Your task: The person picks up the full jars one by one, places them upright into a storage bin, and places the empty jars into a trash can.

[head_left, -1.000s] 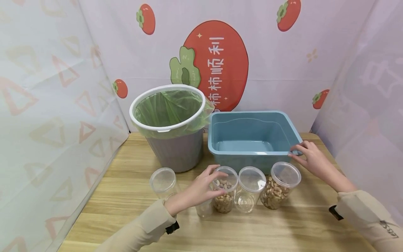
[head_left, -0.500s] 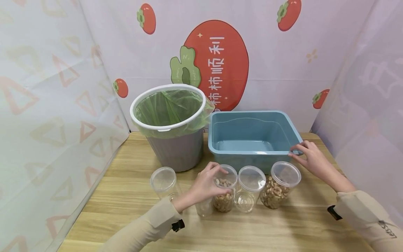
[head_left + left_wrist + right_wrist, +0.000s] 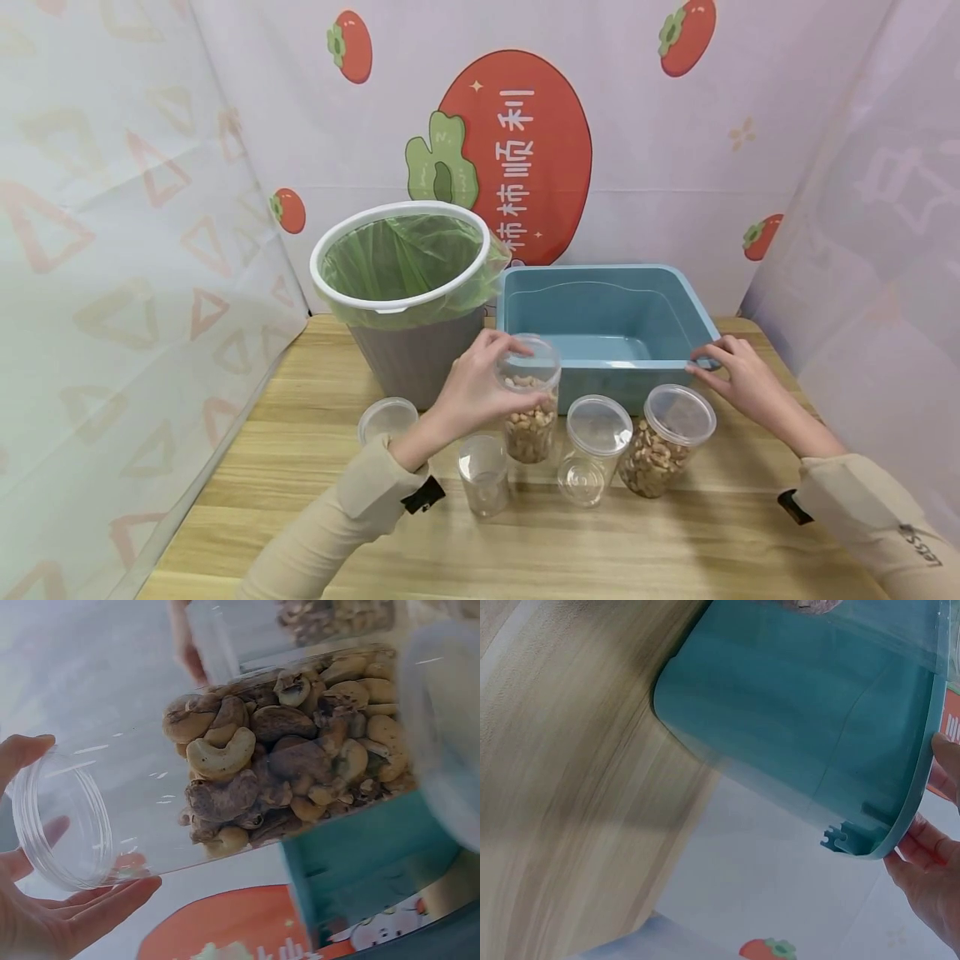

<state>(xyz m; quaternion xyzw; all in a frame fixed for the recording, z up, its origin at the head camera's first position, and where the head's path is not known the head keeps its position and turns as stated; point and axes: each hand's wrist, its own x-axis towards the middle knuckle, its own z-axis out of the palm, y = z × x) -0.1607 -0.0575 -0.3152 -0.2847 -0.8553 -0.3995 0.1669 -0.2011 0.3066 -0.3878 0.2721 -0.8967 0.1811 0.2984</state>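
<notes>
My left hand (image 3: 474,385) grips a clear jar of cashews (image 3: 529,433) by its lidded top, fingers and thumb spread around the rim. The jar is upright, lifted in front of the blue plastic basin (image 3: 600,385) and overlapping its front left corner in the head view. Up close in the left wrist view, cashews (image 3: 292,757) fill the lower part of the jar. My right hand (image 3: 741,377) pinches the basin's rim at the front right corner. In the right wrist view, fingers and thumb (image 3: 901,874) hold that rim from the outside and below.
A grey bin (image 3: 427,354) with a green liner stands left of the basin. Three lidded jars without visible contents, one at left (image 3: 384,417), one in the middle (image 3: 484,479) and one further right (image 3: 591,454), stand on the wooden table (image 3: 292,467). Another nut jar (image 3: 654,460) leans at right.
My left hand has closed around the cashew jar and raised it up and slightly left, out of the row of jars. The right hand keeps its hold on the basin rim.
</notes>
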